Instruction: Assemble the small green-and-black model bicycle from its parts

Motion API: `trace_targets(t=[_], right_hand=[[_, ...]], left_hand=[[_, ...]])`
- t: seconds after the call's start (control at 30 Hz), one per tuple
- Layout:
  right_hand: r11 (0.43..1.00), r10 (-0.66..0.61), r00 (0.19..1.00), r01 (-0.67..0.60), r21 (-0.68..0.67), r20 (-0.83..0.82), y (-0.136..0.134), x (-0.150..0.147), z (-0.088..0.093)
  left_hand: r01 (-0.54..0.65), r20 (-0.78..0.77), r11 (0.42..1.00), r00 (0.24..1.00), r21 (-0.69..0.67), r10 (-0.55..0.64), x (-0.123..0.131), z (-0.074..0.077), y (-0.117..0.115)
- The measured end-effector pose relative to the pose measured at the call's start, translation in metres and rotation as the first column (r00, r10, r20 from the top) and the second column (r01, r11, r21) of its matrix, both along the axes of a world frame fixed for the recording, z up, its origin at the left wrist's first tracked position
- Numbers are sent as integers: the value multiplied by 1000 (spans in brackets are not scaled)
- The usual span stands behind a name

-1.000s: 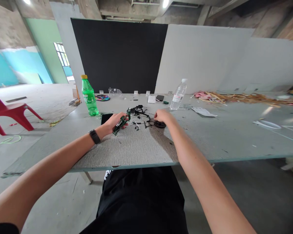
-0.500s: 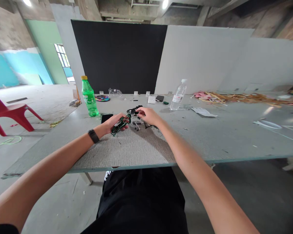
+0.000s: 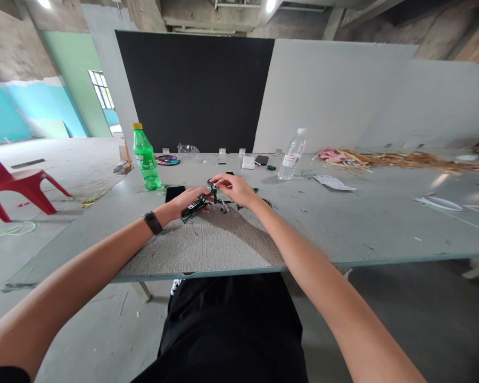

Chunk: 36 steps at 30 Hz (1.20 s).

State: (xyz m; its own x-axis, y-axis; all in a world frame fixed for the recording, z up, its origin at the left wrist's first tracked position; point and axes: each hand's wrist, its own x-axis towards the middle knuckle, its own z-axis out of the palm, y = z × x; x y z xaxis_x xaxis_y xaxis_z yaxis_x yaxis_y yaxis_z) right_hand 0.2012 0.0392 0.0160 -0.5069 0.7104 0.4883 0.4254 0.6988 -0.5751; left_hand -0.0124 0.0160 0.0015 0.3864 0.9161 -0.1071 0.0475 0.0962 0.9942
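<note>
My left hand (image 3: 189, 200), with a dark band on its wrist, is closed round a small dark green frame that looks like part of a model bicycle (image 3: 197, 205). My right hand (image 3: 235, 188) has its fingertips pinched together at the upper front end of that frame. Whatever small part they hold there is too small to make out. Under and beside the right hand lie small clear and dark pieces (image 3: 224, 207) on a grey textured mat (image 3: 207, 239). A thin dark ring (image 3: 267, 202), like a small wheel, shows just behind the right forearm.
A green bottle (image 3: 146, 159) stands at the left and a clear water bottle (image 3: 291, 157) at the right. A black flat object (image 3: 174, 193) lies by my left hand. Farther back are a white box (image 3: 248, 163) and a dark case (image 3: 261, 160). Paper (image 3: 333, 183) lies right.
My right hand has moved left from the dark parts behind to the front end of the green frame. The left hand keeps its hold, almost still.
</note>
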Motion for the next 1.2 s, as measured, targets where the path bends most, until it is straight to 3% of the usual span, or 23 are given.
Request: trace_targets(t=[0.5, 0.8, 1.03, 1.2], right_hand=[[1000, -6, 1000, 7, -16, 9, 2, 0, -1], [961, 107, 994, -94, -259, 34, 7, 10, -6], [876, 113, 990, -137, -462, -79, 7, 16, 2], [784, 122, 957, -256, -565, -264, 3, 19, 4]], left_hand=[[-11, 13, 997, 1000, 74, 11, 2, 2, -5], [118, 262, 992, 960, -47, -102, -3, 7, -9], [160, 357, 984, 926, -77, -123, -7, 9, -12], [157, 367, 985, 922, -71, -121, -7, 12, -17]])
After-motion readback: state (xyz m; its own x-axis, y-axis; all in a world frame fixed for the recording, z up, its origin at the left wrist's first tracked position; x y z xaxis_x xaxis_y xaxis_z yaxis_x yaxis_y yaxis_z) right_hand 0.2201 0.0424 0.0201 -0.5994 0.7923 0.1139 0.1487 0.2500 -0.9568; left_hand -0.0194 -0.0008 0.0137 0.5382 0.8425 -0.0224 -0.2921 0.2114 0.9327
